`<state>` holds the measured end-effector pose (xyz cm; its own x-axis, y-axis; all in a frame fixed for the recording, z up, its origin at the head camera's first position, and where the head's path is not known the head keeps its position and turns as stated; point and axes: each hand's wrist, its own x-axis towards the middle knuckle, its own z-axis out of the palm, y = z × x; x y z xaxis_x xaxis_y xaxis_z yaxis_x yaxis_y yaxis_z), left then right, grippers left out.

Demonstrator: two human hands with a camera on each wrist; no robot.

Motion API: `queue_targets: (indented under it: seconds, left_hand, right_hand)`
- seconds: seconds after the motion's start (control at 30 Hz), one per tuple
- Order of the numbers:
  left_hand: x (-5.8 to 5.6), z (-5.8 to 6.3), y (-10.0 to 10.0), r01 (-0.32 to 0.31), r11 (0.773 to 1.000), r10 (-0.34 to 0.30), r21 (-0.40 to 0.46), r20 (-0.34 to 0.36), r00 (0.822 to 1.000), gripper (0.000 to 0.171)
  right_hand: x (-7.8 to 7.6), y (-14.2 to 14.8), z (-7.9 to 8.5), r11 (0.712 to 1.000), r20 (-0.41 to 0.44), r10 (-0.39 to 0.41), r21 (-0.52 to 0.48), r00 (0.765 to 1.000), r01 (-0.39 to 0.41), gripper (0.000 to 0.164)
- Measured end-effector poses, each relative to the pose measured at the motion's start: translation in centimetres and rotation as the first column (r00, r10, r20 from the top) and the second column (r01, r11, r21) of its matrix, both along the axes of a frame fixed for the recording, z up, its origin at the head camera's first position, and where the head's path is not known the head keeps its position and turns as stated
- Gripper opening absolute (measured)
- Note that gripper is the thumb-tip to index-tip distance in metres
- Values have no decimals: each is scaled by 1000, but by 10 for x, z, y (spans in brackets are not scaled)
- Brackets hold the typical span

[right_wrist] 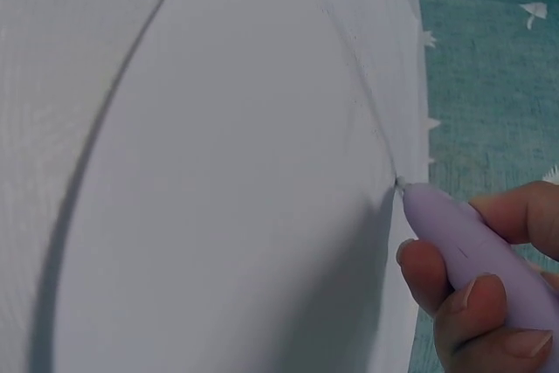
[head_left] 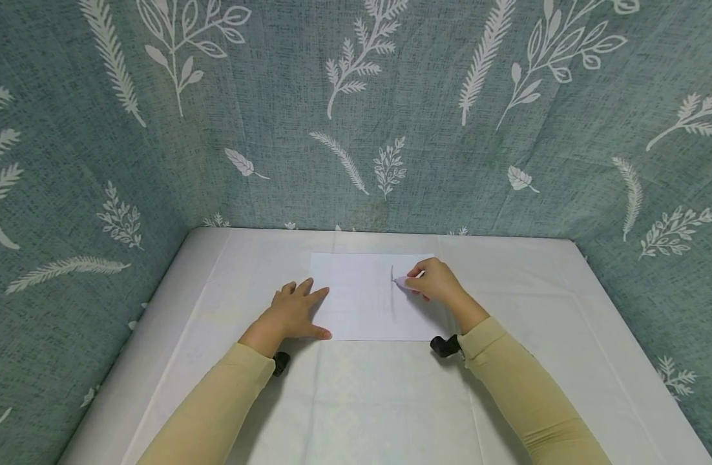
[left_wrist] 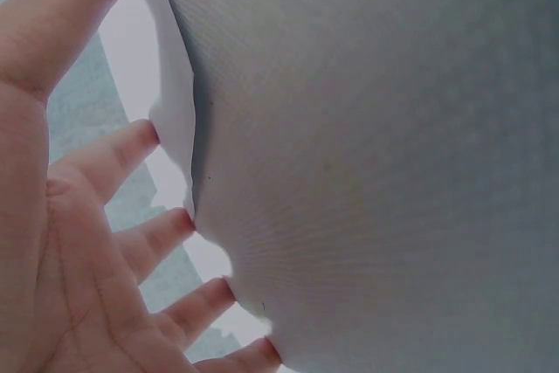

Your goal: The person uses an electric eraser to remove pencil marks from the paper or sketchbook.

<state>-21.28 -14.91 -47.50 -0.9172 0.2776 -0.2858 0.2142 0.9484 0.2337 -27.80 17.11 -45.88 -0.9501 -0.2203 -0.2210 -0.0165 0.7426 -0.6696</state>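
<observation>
A white sheet of paper (head_left: 356,297) lies on the table. My left hand (head_left: 294,313) is spread at the sheet's left edge; in the left wrist view its fingertips (left_wrist: 175,220) press down along that edge, which lifts slightly. My right hand (head_left: 437,281) pinches a thick lilac pen-shaped tool (right_wrist: 472,255) between thumb and fingers. The tool's thin pointed tip meets the right half of the sheet. A thin dark line (right_wrist: 371,102) runs up to the tip, and a fainter grey streak extends below it in the head view.
A white cloth (head_left: 367,400) covers the table, with fold creases across it. Teal fabric (head_left: 356,174) with white leaf prints hangs behind and at both sides. Black wrist mounts (head_left: 445,346) sit below both hands, by the beige sleeves (head_left: 530,387).
</observation>
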Motion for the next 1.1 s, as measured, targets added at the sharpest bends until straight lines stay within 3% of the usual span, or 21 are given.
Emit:
queue_targets:
  seconds: [0.6, 1.1]
  left_hand:
    - [0, -1, 0, -1, 1000, 1, 1, 9, 1000, 104]
    - [3, 5, 2, -1, 1000, 1, 25, 6, 1000, 102]
  right_hand:
    - [2, 1, -1, 1000, 17, -10, 8, 1000, 10, 22]
    - [4, 5, -4, 999, 24, -39, 7, 999, 38, 24]
